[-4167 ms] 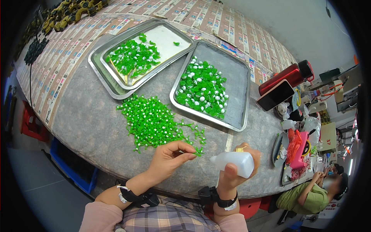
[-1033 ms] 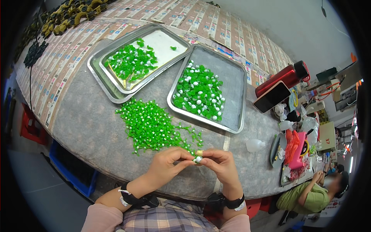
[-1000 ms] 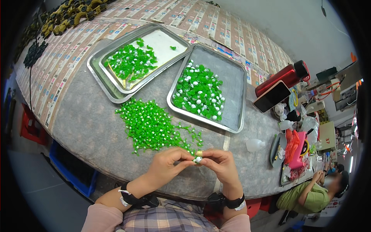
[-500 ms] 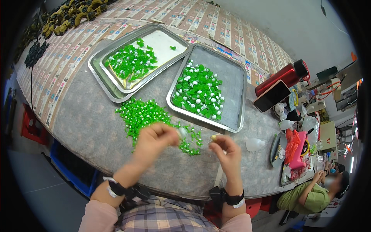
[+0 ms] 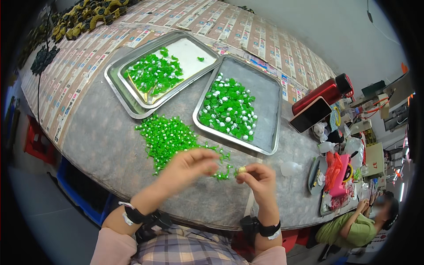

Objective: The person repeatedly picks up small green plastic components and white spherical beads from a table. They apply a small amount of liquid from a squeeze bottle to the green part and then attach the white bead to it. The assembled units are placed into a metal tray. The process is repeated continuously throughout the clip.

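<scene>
Blurred by motion, my left hand (image 5: 187,170) hovers at the near edge of a heap of small green plastic pieces with white round tips (image 5: 170,139). Its fingers and thumb are apart, with nothing visible between them. My right hand (image 5: 258,179) is closed in a pinch beside the scattered end of the heap. A yellowish wrap (image 5: 240,169) covers one fingertip, and what the pinch holds is too small to make out. Beyond the hands, a metal tray (image 5: 274,143) bears green pieces with white, dark-spotted balls (image 5: 227,108).
Stacked metal trays (image 5: 128,112) with more green pieces stand at the far left. On the right are a phone (image 5: 310,115) leaning on a red bottle (image 5: 318,95), a clear plastic item (image 5: 290,168) and a pink basket (image 5: 339,179). Another person (image 5: 342,227) sits at the right.
My left hand has moved slightly right and nearer, and its fingers have spread; a whitish blur at its fingertips is gone. My right hand stays pinched, its fingertips slightly lower.
</scene>
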Motion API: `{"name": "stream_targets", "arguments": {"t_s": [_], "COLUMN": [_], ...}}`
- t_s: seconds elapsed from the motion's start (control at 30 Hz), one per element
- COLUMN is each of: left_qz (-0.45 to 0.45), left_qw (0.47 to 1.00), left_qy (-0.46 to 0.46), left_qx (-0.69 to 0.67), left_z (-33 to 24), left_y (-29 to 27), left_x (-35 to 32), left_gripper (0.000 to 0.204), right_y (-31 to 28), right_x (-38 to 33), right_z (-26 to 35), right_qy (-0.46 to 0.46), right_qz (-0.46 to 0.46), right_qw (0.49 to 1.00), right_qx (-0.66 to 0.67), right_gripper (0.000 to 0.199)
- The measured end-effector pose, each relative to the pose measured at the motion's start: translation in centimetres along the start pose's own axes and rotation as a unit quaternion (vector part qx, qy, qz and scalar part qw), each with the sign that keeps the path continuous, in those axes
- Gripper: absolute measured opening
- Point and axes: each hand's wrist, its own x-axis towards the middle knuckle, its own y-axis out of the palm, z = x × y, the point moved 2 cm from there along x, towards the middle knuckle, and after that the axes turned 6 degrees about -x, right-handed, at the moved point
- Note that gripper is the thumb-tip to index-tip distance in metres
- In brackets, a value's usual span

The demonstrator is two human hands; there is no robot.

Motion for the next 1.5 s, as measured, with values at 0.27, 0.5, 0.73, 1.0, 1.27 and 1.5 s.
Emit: {"name": "stream_targets", "arguments": {"t_s": [0.27,0.5,0.73,1.0,1.27,1.5], "left_qz": [-0.033,-0.031,-0.063,-0.049,-0.028,-0.012], "left_qw": [0.912,0.97,0.988,0.986,0.985,0.976], "left_qy": [0.27,0.164,-0.004,-0.007,-0.047,-0.057], "left_qx": [0.307,0.175,-0.142,-0.162,-0.165,-0.21], "left_z": [2.2,3.5,3.9,4.2,4.2,4.5], "left_y": [4.4,3.0,1.8,1.7,1.4,1.2], "left_x": [-2.0,-1.8,-0.7,-0.6,-0.7,-0.7], "left_gripper": [0.029,0.013,0.01,0.011,0.012,0.011], "right_y": [2.8,1.8,-9.5,-12.0,-3.8,0.4], "right_x": [-2.3,-3.5,-4.1,-2.1,-4.3,-2.7], "right_z": [-0.2,-0.4,-0.8,-5.7,4.8,5.6], "right_qy": [0.025,-0.03,-0.142,-0.093,-0.238,-0.256], "right_qz": [-0.047,-0.14,-0.514,-0.37,-0.425,-0.379], "right_qw": [0.973,0.989,0.811,0.91,0.862,0.889], "right_qx": [0.225,0.048,-0.243,-0.163,-0.14,0.006], "right_gripper": [0.006,0.008,0.038,0.045,0.063,0.062]}}
